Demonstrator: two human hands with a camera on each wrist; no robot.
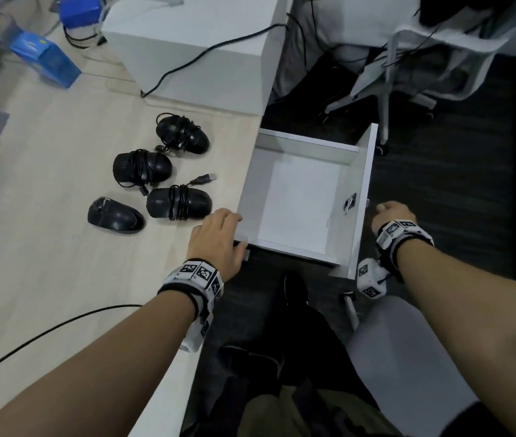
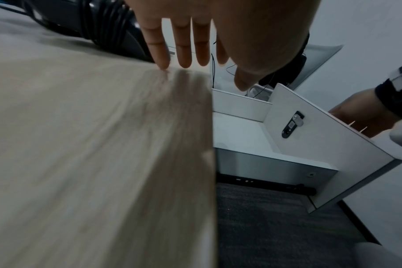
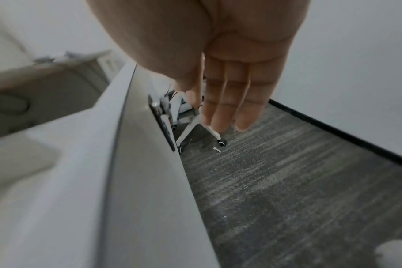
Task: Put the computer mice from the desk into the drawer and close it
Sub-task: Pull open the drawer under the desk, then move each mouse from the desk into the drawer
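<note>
Black mice, four of them, lie on the desk (image 1: 45, 247) beside the open drawer (image 1: 300, 197), which holds no mouse yet. I judge my left hand (image 1: 217, 241) takes the next grab: it hovers at the drawer's near desk-side corner, fingers straight and holding nothing, with the cord-wrapped mouse (image 1: 179, 203) just ahead of its fingertips, long axis pointing at the drawer. My right hand (image 1: 393, 216) hangs outside the drawer's front panel, fingers straight, gripping nothing, farther off.

Dark carpet (image 1: 439, 190), white wheeled chair (image 1: 408, 74)
</note>
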